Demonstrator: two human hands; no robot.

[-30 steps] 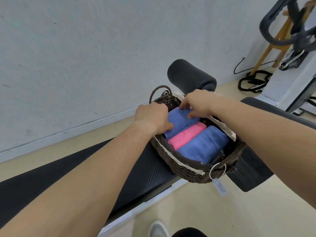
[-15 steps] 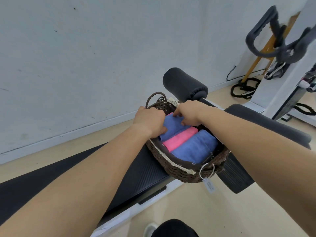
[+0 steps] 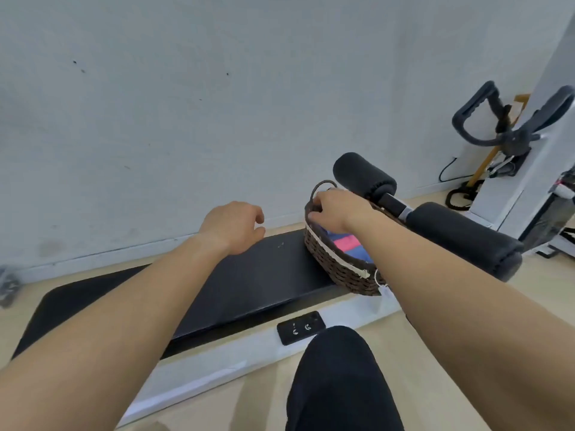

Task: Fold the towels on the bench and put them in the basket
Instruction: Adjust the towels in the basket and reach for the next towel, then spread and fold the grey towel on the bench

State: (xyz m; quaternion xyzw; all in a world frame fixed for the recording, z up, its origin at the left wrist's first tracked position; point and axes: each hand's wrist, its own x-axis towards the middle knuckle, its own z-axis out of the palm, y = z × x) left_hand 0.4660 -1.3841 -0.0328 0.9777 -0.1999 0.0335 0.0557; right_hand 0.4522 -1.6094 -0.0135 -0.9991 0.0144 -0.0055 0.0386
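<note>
A dark wicker basket (image 3: 334, 265) stands on the right end of the black bench (image 3: 249, 281). Folded towels lie inside it: a pink towel (image 3: 344, 244) between blue towels (image 3: 361, 255), mostly hidden by my right forearm. My right hand (image 3: 334, 209) rests over the basket's far rim beside its loop handle, fingers curled down at the rim; whether they hold anything is hidden. My left hand (image 3: 231, 227) hovers above the bench left of the basket, fingers loosely curled, holding nothing.
Black foam rollers (image 3: 364, 178) and a padded bar (image 3: 463, 237) sit behind and right of the basket. An exercise machine (image 3: 510, 132) with cables stands at the far right. The wall runs close behind the bench. My dark trouser leg (image 3: 339, 381) is below.
My left hand has pulled out of the basket and moved left over the bench. My right hand shifted from the blue towel to the basket's far rim. The camera view has drawn back.
</note>
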